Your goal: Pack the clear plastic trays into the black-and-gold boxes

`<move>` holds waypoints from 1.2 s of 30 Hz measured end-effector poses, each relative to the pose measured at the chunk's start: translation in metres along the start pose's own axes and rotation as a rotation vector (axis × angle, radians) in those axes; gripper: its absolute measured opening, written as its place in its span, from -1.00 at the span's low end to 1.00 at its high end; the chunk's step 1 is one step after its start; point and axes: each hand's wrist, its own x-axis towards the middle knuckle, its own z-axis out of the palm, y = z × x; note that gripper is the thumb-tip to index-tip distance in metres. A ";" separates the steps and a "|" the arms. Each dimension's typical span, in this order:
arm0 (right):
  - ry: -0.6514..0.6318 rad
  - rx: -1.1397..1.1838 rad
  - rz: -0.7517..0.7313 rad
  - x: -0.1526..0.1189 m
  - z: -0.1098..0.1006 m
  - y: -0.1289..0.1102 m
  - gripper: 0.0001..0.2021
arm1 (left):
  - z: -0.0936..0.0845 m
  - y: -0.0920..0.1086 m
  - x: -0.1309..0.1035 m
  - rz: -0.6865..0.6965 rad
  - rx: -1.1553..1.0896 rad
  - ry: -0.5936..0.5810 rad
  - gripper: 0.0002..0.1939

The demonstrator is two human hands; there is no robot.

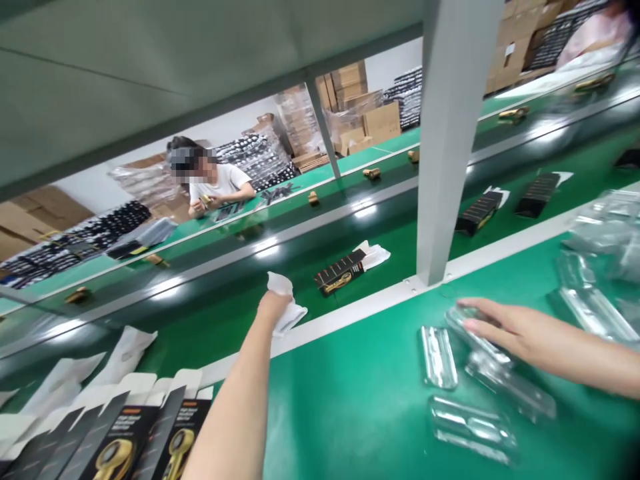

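My left hand (274,308) reaches over the near rail of the conveyor, its fingers closed round a white soft pouch (291,320). Just beyond it on the belt lies a black printed box (340,272) with an open flap and white wrapping sticking out. On the right, my right hand (500,327) pinches a clear plastic blister tray (483,347) between thumb and fingers, slightly blurred. Under and beside that tray rest other clear trays, one upright to the left (439,357) and one nearer me (473,427).
Black boxes (130,433) stand in a row at lower left with white pouches (125,350) behind. A grey post (445,147) rises from the rail (350,313). More clear trays (610,227) pile up at right. Across the belts a person (220,180) sits working.
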 end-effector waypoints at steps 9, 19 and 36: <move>0.236 -0.341 -0.663 -0.079 0.008 -0.040 -0.79 | -0.011 0.026 -0.137 -0.217 -0.896 -0.295 -0.84; 0.124 -0.552 -0.883 -0.090 0.073 -0.024 -0.74 | 0.002 0.006 -0.300 -0.605 -1.407 -0.540 -0.62; 0.206 -0.519 -0.690 -0.124 0.120 -0.056 -0.93 | 0.021 -0.008 -0.330 -0.524 -1.438 -0.281 -0.66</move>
